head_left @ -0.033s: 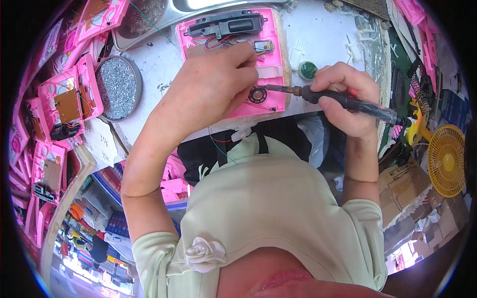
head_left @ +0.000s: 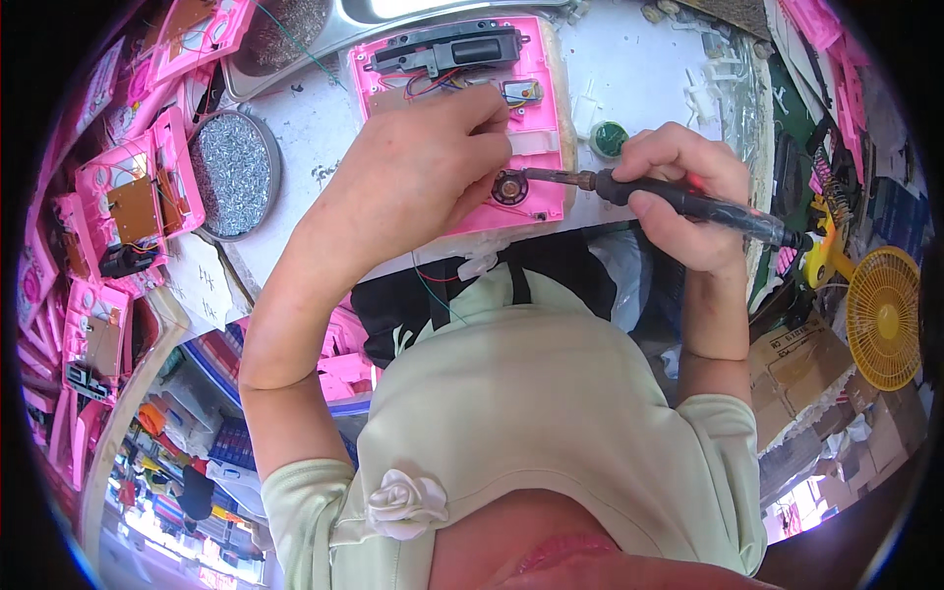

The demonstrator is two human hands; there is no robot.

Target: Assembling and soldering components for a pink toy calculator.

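Observation:
My right hand (head_left: 688, 192) grips a black-handled soldering iron (head_left: 678, 202). The iron's tip points left and meets the edge of a small round speaker (head_left: 510, 188) set in the lower part of a pink plastic housing (head_left: 541, 202). Over the housing's left side lies my left hand (head_left: 428, 167), its fingers bent together close to the speaker; whatever they pinch is hidden. A black battery-box-like part (head_left: 472, 49) and coloured wires show at the housing's far end. A small metal-cased part (head_left: 522, 91) sits near its right edge. Red and green wires (head_left: 433, 278) dangle below my left hand.
Left of the housing stands a round dish (head_left: 236, 175) of small screws, with a metal tray (head_left: 280, 59) behind it. Pink housings (head_left: 123, 211) pile up at the far left. A small green-filled pot (head_left: 609, 139) is near my right hand. A yellow fan (head_left: 885, 317) stands at right.

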